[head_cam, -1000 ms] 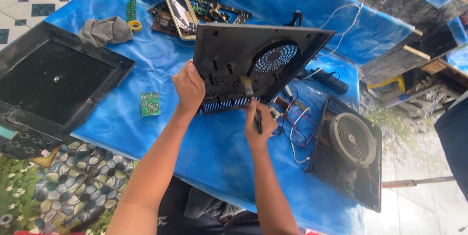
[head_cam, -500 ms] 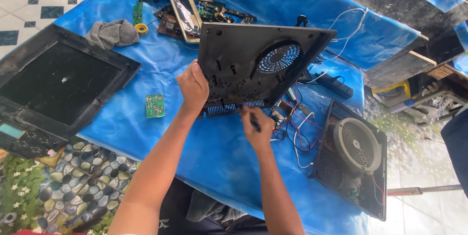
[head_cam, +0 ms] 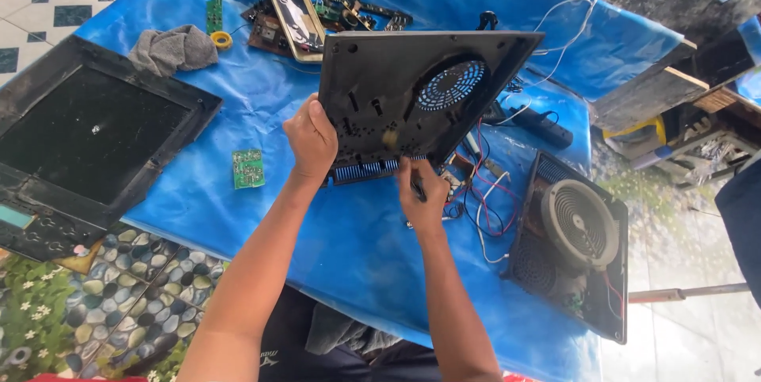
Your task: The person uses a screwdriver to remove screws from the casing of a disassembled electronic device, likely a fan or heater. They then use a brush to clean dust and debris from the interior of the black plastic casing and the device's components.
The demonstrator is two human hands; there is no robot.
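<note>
Two hands at frame centre, both on the black base casing (head_cam: 396,89) — it's tilted up off the blue tarp (head_cam: 238,112), fan grille toward the upper right. Left hand (head_cam: 311,140) wraps the casing's lower left edge, fingers curled tight. Right hand (head_cam: 418,192) is closed around a dark tool at the lower edge, exact grip unclear. Small green circuit board (head_cam: 248,168) lies left of them. Coil unit (head_cam: 575,243) lower right, glass top panel (head_cam: 87,136) far left — grey rag (head_cam: 170,47) upper left.
</note>
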